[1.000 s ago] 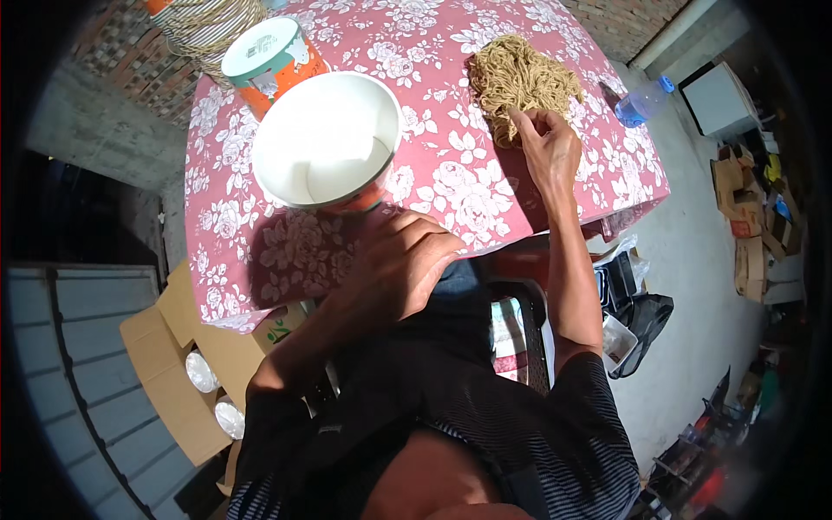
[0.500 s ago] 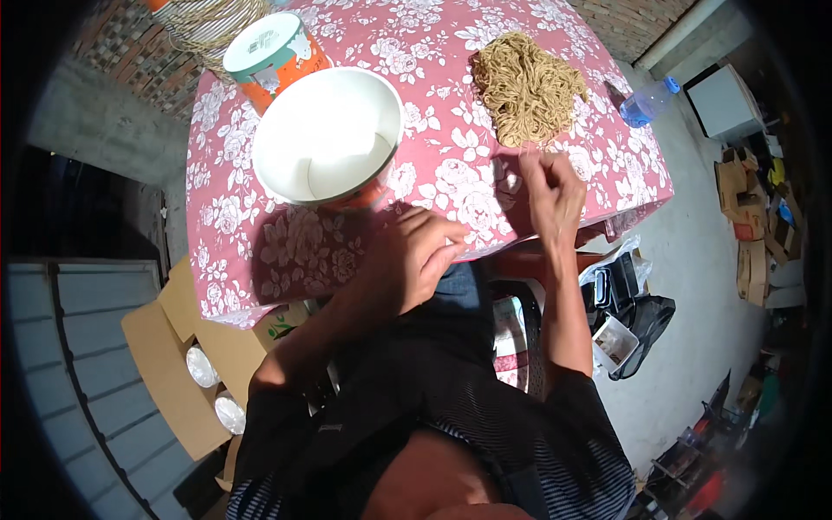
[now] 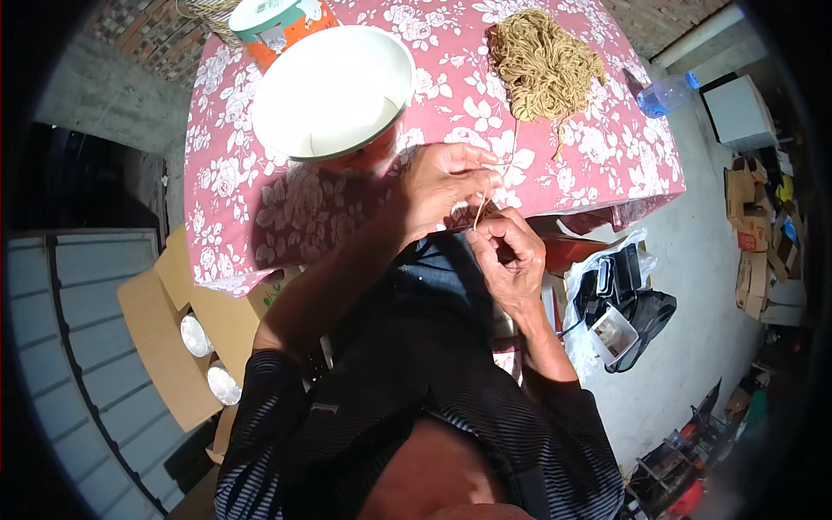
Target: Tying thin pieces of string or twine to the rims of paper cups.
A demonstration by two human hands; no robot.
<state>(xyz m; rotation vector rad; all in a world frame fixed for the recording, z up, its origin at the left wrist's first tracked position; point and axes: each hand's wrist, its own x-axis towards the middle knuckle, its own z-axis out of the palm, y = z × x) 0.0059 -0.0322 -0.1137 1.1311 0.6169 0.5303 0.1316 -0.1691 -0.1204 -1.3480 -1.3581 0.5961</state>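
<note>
A tan cord [image 3: 517, 137] trails from a tangled heap of the same cord [image 3: 546, 68] down to my two hands, just over the table's near edge. The fingertips of my left hand [image 3: 444, 186] close on a stretch of it, and a thin end sticks out past them. My right hand [image 3: 511, 258], nearer my lap, pinches the cord between thumb and forefinger, with its other fingers curled in. A short line of cord spans the space between the hands. Beyond my left hand stands a large white-lined tub [image 3: 334, 91], its mouth tipped toward me.
Behind the tub is an orange and green lidded bucket [image 3: 290, 30]. A blue-capped plastic bottle [image 3: 667, 95] lies by the right edge of the flowered tablecloth [image 3: 230, 191]. An opened cardboard box [image 3: 156, 338] stands low on the left; bags and a white container [image 3: 614, 336] sit right.
My right hand has drawn back from the heap toward my lap, pulling cord out. My left hand has moved forward and right to the cord. The view has shifted slightly.
</note>
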